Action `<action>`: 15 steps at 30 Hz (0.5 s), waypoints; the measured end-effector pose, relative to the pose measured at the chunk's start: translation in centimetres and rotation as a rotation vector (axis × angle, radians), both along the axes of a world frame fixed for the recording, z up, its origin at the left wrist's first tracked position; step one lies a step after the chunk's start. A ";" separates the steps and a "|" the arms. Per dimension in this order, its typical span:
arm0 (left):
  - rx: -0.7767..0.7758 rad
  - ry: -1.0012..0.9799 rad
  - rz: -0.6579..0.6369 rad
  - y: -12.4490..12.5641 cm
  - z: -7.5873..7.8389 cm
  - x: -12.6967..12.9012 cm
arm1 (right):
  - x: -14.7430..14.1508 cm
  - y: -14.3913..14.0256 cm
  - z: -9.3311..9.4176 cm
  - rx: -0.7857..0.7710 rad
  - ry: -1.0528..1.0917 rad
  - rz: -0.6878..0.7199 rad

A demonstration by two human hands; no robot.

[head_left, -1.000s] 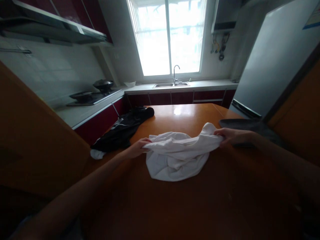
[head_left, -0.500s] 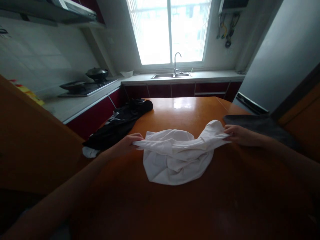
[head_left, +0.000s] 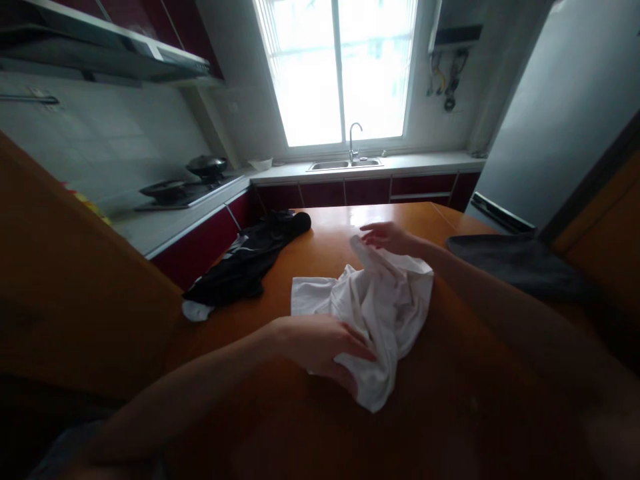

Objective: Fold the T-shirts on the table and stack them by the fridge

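A crumpled white garment lies bunched on the wooden table, with a flat, squared-off part at its left. My left hand is at its near edge, the fabric caught between thumb and fingers. At the far side, my right hand has a raised peak of the same fabric at its fingertips; its index finger reaches out above the cloth. Folds hide part of the fabric and the exact grip of both hands.
Black clothing lies along the left edge of the wooden table. A dark grey cloth rests at the right. Beyond are a sink, a stove with a pan, and a fridge.
The garment was stretched sideways between both hands and now lies bunched. My left hand has moved right and nearer; my right hand has moved left and farther away.
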State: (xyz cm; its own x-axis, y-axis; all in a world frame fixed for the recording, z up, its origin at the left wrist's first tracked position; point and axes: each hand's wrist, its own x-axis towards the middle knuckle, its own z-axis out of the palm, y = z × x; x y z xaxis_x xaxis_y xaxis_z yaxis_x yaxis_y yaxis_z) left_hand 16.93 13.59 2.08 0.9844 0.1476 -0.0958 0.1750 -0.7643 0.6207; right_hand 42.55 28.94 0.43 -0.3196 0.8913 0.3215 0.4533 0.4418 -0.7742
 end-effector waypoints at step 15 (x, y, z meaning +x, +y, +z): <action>0.407 -0.309 0.327 19.1 -8.7 3.2 | -2.4 -20.5 -7.8 -0.281 -0.653 -0.224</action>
